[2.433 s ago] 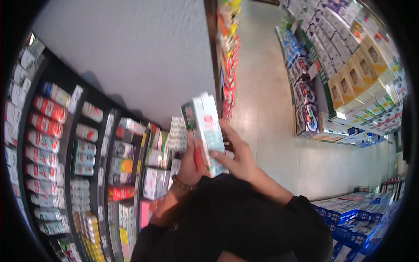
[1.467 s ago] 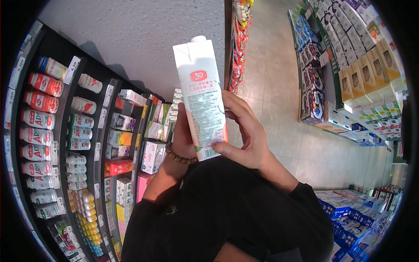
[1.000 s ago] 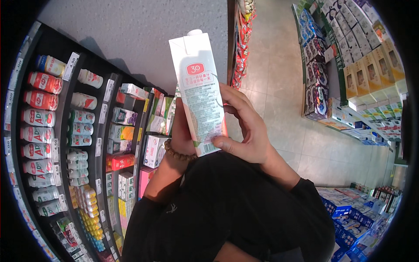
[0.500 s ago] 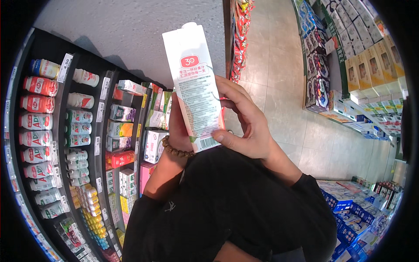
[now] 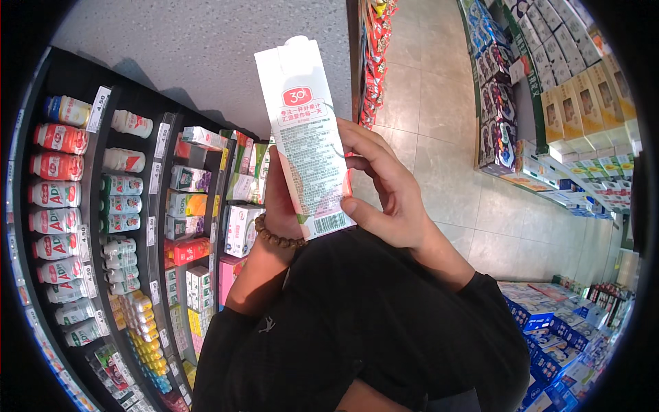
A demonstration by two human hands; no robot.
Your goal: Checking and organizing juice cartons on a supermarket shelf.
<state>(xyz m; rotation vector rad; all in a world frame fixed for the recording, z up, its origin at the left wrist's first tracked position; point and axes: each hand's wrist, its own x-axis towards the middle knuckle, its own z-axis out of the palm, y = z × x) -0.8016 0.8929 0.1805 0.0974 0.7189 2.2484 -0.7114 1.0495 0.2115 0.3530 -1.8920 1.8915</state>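
A tall white drink carton [image 5: 309,144] with a white screw cap, a red badge and fine print is held up in front of me, its back panel and barcode facing me. My left hand [image 5: 276,189], with a brown bead bracelet at the wrist, is behind the carton's left side; most of its fingers are hidden there. My right hand [image 5: 384,189] grips the right edge, its thumb near the barcode corner and its fingers curled along the side.
On the left a dark shelf rack [image 5: 154,178] carries rows of bottles [image 5: 58,193] and small cartons [image 5: 189,180] with price tags. Red snack bags [image 5: 376,62] hang beyond the grey surface [image 5: 199,55]. Stacked boxes [image 5: 498,117] line the tiled aisle [image 5: 439,151] at right, with blue cartons [image 5: 549,336] lower right.
Both hands keep the carton almost still. My right thumb has shifted slightly right, along the carton's lower edge, baring more of the barcode.
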